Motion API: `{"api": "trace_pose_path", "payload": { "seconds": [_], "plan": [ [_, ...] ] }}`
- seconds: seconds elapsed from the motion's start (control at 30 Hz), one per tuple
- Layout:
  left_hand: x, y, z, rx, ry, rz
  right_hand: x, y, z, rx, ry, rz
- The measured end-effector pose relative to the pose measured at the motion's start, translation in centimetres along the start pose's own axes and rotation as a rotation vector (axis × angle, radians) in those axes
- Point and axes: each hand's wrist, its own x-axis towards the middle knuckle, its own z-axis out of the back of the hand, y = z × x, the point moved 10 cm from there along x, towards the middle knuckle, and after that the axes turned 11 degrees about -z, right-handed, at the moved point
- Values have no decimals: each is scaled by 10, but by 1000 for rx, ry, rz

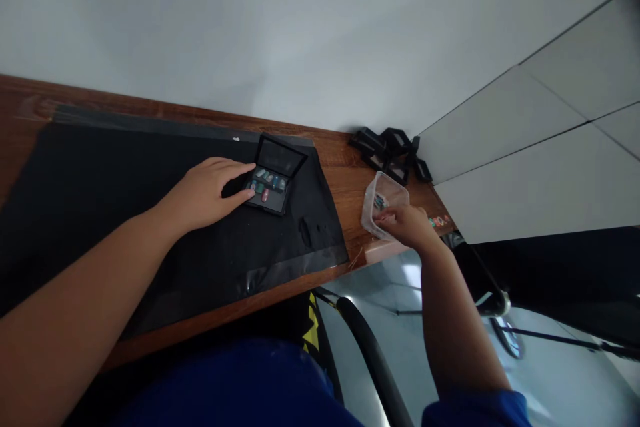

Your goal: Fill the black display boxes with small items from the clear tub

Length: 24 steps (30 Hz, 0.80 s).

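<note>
A small black case lies with its lid raised on the black mat. Inside it sit several glossy press-on nails, mostly green and blue, with a reddish one lower down. My left hand rests at the case's left side, thumb and index finger spread apart and touching its edge. Over to the right, my right hand reaches into a clear plastic box, fingers drawn together. A few dark greenish pieces show in the box. Whatever is between those fingertips is hidden.
Several black cases are piled against the wall behind the box. The black mat covers much of the wooden table. Small coloured round items lie near the right edge. A chair armrest stands below the table.
</note>
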Motion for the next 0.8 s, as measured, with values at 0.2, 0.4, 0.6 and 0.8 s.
{"api": "trace_pose_path", "payload": {
  "seconds": [0.2,0.4,0.6,0.8],
  "plan": [
    [1,-2,0,-4,14,1,1,-4,4,-16,-59,14],
    [1,-5,0,-5,15,-30,-5,-16,35,317,-247,105],
    [1,-2,-1,11,4,-29,-34,4,72,632,-378,227],
    [0,-4,-1,33,35,-25,-61,72,81,994,-225,430]
  ]
}}
